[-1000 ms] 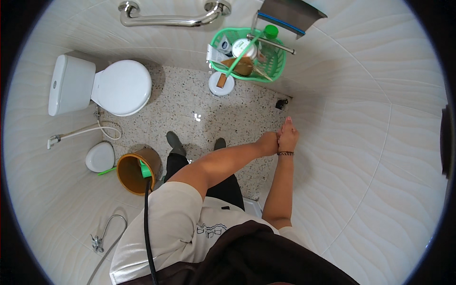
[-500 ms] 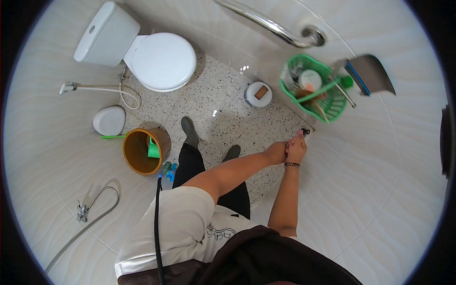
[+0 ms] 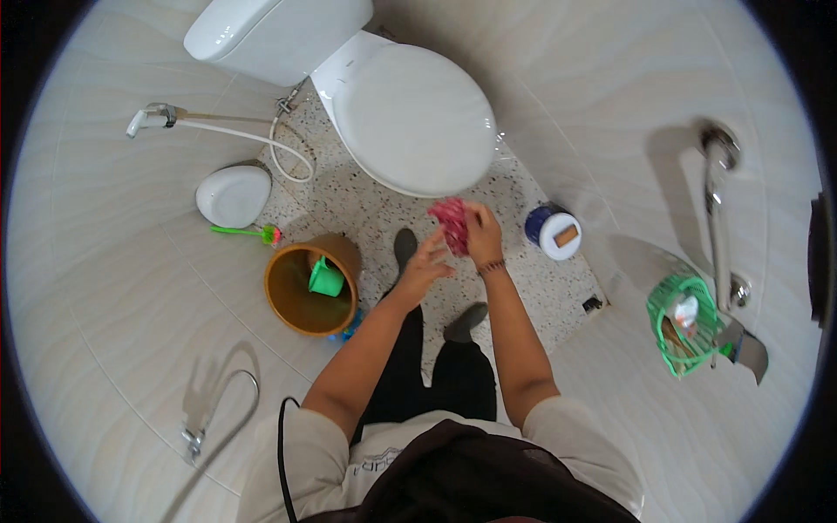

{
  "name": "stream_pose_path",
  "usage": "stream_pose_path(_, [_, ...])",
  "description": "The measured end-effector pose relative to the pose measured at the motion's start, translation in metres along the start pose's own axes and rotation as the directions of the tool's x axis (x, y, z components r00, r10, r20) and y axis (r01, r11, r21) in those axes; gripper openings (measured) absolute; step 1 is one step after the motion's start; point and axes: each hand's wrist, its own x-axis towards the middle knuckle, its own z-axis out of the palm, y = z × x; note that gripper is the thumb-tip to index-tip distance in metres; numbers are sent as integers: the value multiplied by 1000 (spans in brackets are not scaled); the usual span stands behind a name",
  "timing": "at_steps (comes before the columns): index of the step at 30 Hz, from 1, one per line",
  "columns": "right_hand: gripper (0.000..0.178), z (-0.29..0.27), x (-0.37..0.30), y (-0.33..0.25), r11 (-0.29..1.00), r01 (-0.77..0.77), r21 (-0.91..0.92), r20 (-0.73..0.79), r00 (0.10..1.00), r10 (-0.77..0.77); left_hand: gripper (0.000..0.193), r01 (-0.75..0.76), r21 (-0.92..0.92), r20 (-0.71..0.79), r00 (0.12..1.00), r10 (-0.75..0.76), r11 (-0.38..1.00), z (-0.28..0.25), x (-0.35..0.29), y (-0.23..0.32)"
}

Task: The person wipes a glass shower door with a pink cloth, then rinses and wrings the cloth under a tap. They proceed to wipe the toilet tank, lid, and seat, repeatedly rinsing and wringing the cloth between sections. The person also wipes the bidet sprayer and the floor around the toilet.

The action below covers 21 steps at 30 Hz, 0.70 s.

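Left hand (image 3: 427, 268) is released, with fingers spread beside a pink-red cloth-like item (image 3: 452, 228); contact between the two cannot be confirmed. Right hand (image 3: 485, 235) grasps the item between thumb and fingers, holding it bunched above the speckled floor (image 3: 536, 283), on the near side of the toilet. Surroundings, left to right: the hand sprayer (image 3: 139, 122) sits in its wall holder at far left, not in use. Below it, a white oval receptacle (image 3: 234, 195) and a green-handled brush (image 3: 248, 231) lie near the wall. Further right, the brown bucket (image 3: 292, 301) contains a green dipper (image 3: 326, 281), which neither hand touches. Far center, the toilet (image 3: 414, 118) has its lid lowered. To its right, a white-lidded tub (image 3: 558, 242) carries a brown block (image 3: 568, 235) on top. At far right, a green basket (image 3: 697, 352) with mixed contents is positioned beside the metal grab bar (image 3: 718, 213). Status, by judgement: the grip on the item is established; spreading it out is not done, and no contact with a fixture is evident. Any earlier progress cannot be determined.
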Motion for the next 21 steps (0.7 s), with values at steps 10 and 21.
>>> stream_pose_path(10, [39, 221, 152, 7, 535, 575, -619, 229, 784, -578, 39, -80, -47, -571, 820, 39, 996, -168, 37, 43])
stream_pose_path(21, [44, 127, 100, 107, 660, -11, -751, -155, 975, -160, 37, -70, 118, -555, 822, 124, 991, -151, 83, 49])
